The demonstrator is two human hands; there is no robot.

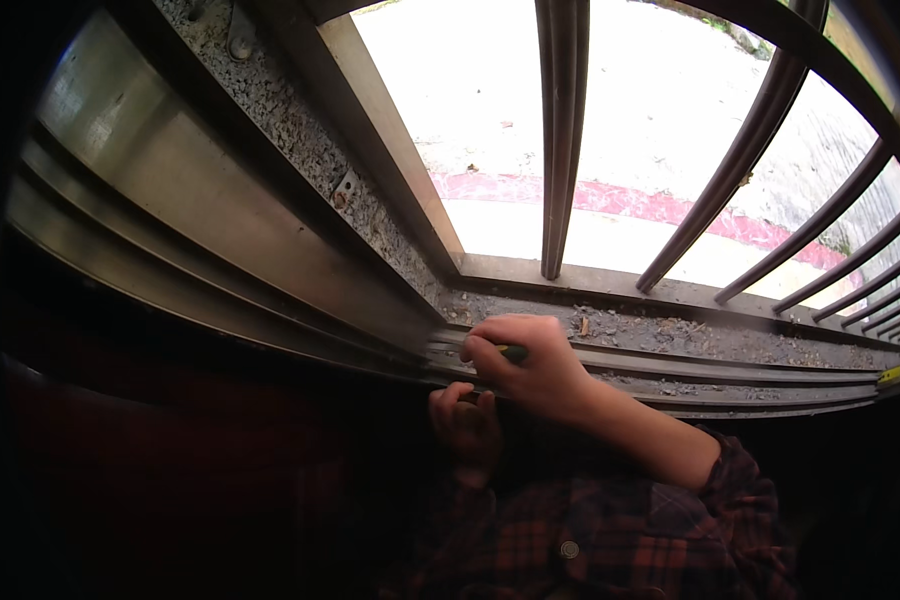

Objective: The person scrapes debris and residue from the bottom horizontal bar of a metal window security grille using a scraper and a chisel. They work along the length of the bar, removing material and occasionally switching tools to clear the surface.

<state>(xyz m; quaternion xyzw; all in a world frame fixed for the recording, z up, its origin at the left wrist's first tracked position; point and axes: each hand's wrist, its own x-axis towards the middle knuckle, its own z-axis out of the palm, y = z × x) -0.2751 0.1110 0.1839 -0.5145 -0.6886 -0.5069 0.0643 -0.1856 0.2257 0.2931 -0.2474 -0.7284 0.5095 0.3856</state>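
My right hand [529,360] grips a tool by its dark green and yellow handle [513,352]. The fist is over the left end of a metal sliding-window track [720,369], near the corner with the side frame. The tool's working end is hidden or blurred, so its kind is unclear. Just below the track's inner edge is my left hand [465,427], fingers curled, in deep shadow. Whether it holds anything does not show. Grey dust and crumbs [682,388] lie in the track's grooves.
Beyond the track, a dirty sill [645,324] carries grit and a brown flake [585,325]. Dark metal bars [564,135] stand outside it. On the left rises a metal window jamb [195,202] beside rough masonry [300,127]. A yellow object [898,373] sits at the track's right end.
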